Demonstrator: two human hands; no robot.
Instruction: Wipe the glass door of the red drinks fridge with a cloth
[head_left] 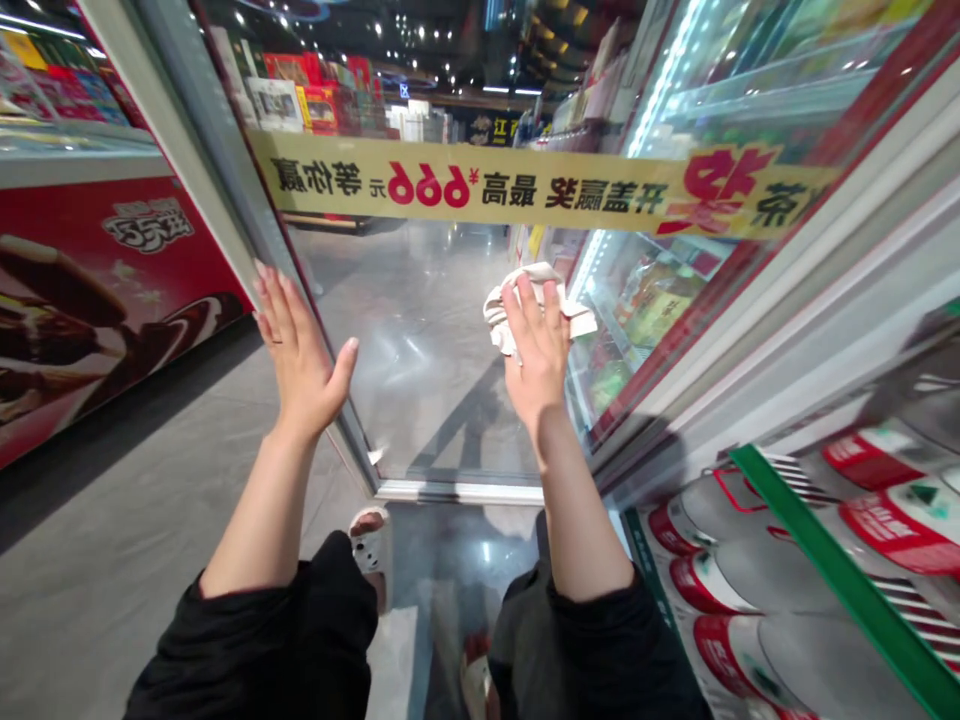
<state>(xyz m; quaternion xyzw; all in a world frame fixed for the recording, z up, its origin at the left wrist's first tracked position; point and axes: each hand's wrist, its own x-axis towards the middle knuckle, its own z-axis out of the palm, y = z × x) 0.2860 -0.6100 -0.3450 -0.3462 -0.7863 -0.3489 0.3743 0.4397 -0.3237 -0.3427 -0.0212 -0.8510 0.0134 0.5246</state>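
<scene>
A glass door (420, 400) with a pale frame stands before me, and a yellow strip of mirrored red and black lettering (352, 190) crosses it. My left hand (296, 355) lies against the door's left frame, fingers straight and thumb spread, with nothing in it. Below the strip, my right hand (538, 350) presses a crumpled white cloth (581, 318) to the glass. The cloth sticks out above the fingertips and to the right of the hand; its middle is hidden under the fingers.
Large bottles with red and white labels (720, 585) sit at lower right behind a green shelf edge (832, 560). A red freezer (112, 300) stands to the left. Lit cooler shelves (772, 90) show at upper right. My white shoe (371, 550) is near the door's bottom.
</scene>
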